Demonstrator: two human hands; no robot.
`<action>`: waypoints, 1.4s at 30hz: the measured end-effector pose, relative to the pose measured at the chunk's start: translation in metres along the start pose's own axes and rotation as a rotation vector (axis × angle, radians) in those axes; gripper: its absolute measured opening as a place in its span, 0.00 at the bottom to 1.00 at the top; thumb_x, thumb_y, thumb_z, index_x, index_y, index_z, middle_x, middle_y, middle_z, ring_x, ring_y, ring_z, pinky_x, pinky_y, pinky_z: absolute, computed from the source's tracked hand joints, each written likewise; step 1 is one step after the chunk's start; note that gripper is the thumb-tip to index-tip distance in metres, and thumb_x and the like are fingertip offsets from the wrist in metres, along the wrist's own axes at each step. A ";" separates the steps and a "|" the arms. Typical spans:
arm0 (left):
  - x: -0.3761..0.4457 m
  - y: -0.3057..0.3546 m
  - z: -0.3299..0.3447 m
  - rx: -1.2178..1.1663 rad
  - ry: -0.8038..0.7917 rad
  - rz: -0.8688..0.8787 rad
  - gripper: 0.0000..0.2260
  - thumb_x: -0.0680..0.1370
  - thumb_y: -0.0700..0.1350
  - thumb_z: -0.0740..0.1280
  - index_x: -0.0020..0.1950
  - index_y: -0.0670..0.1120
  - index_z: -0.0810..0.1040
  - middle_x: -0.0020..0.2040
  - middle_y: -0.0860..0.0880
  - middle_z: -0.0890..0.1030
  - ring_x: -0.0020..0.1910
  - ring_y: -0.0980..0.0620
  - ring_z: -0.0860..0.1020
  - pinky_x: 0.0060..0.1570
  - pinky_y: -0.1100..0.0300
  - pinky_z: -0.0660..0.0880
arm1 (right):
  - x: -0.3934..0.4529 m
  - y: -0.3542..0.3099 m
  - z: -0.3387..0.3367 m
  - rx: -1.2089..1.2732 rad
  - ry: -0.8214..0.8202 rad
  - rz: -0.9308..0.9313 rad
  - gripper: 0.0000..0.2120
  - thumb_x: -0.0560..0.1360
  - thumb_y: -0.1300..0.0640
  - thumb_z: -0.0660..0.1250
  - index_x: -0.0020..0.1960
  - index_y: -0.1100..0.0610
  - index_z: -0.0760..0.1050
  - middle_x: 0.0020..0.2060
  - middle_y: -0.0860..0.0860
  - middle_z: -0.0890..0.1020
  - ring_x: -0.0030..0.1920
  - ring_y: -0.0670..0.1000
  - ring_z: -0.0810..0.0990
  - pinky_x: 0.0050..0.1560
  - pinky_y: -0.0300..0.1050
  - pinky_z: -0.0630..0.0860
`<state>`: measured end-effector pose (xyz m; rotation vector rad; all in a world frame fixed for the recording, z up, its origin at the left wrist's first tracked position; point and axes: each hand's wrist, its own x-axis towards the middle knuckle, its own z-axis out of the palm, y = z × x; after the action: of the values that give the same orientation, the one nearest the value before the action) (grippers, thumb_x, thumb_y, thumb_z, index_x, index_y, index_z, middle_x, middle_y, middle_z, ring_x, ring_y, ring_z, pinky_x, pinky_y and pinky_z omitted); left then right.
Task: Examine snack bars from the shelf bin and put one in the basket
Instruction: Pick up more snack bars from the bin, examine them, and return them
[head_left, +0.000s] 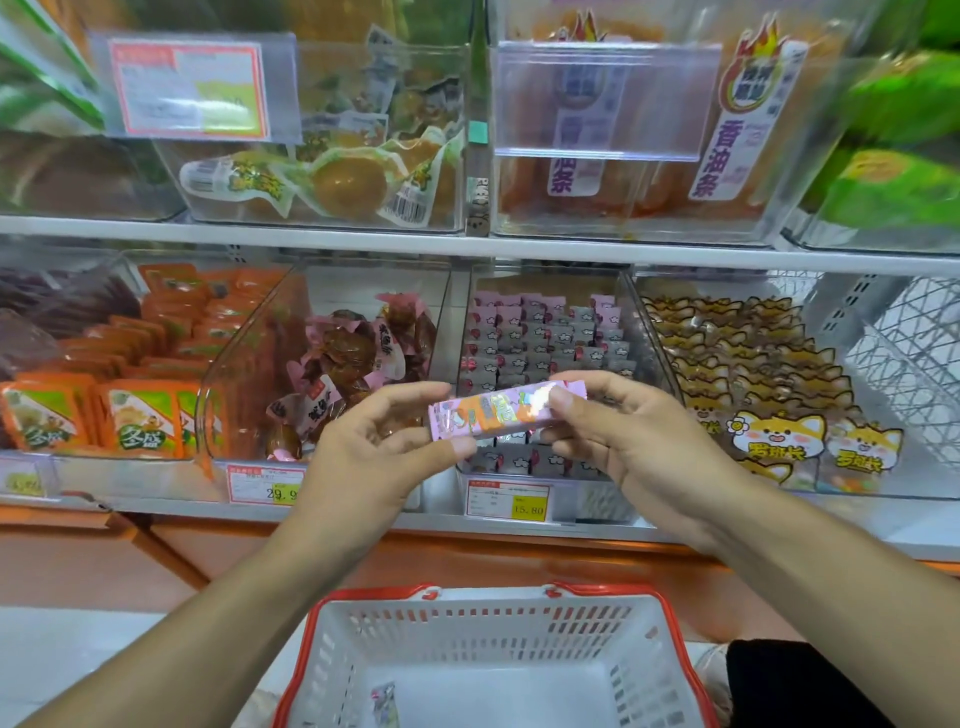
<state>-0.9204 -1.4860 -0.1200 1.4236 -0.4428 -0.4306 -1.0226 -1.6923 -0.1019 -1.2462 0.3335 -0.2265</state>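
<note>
While both hands pinch snack bar, basket holds one small packet.

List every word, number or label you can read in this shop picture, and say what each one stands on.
"15.80": yellow patch of the price tag under the pink snack bin.
"29.9", cut off by the left hand: price tag under the brown snack bin.
"香油条": packet label in the upper right bin.
"多盛": orange packets at lower left.
Snack bar wrapper, red tag at upper left, fox packets: too blurred to read.
</note>
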 end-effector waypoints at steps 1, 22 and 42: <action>0.000 0.000 0.000 -0.009 -0.010 0.005 0.20 0.64 0.44 0.79 0.54 0.54 0.84 0.54 0.50 0.86 0.47 0.53 0.86 0.38 0.68 0.78 | 0.001 0.000 0.000 -0.013 0.001 0.001 0.25 0.64 0.49 0.79 0.56 0.61 0.82 0.47 0.59 0.87 0.41 0.51 0.85 0.40 0.37 0.81; -0.006 0.005 0.003 0.040 -0.026 0.013 0.15 0.68 0.47 0.78 0.53 0.52 0.84 0.51 0.48 0.87 0.51 0.51 0.85 0.46 0.65 0.79 | 0.000 -0.003 -0.002 -0.329 -0.123 -0.227 0.20 0.65 0.58 0.78 0.56 0.54 0.81 0.48 0.52 0.87 0.46 0.49 0.86 0.48 0.39 0.82; -0.006 0.011 0.004 0.004 -0.006 -0.022 0.18 0.63 0.52 0.79 0.50 0.48 0.86 0.47 0.45 0.87 0.45 0.50 0.86 0.44 0.65 0.79 | 0.002 -0.001 0.001 -0.238 -0.045 -0.166 0.14 0.68 0.49 0.75 0.52 0.51 0.87 0.48 0.56 0.88 0.48 0.53 0.87 0.49 0.43 0.83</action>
<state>-0.9273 -1.4845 -0.1093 1.4323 -0.4329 -0.4522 -1.0202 -1.6929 -0.1016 -1.5141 0.2222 -0.3064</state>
